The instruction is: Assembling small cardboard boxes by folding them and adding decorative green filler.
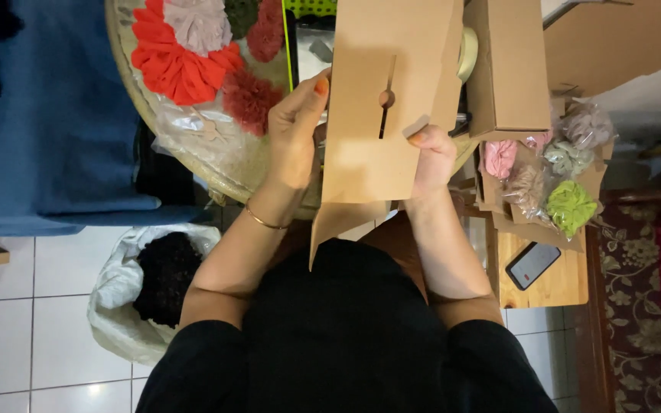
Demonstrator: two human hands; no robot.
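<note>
A flat brown cardboard box blank (pixel 376 115), with a slot and a round hole in its middle, is held upright in front of me. My left hand (pixel 296 130) grips its left edge, thumb on the front. My right hand (pixel 431 157) grips its right side near a folded flap. A lower flap hangs down over my black top. The blank hides what lies behind it.
A round tray (pixel 193 145) with red, pink and maroon fabric flowers sits at the upper left. Another folded cardboard box (pixel 510 69) stands at the right above bagged scrunchies (pixel 568 203). A phone (pixel 532 265) lies on a wooden stool. A white bag (pixel 116 306) of black fabric rests on the tiled floor.
</note>
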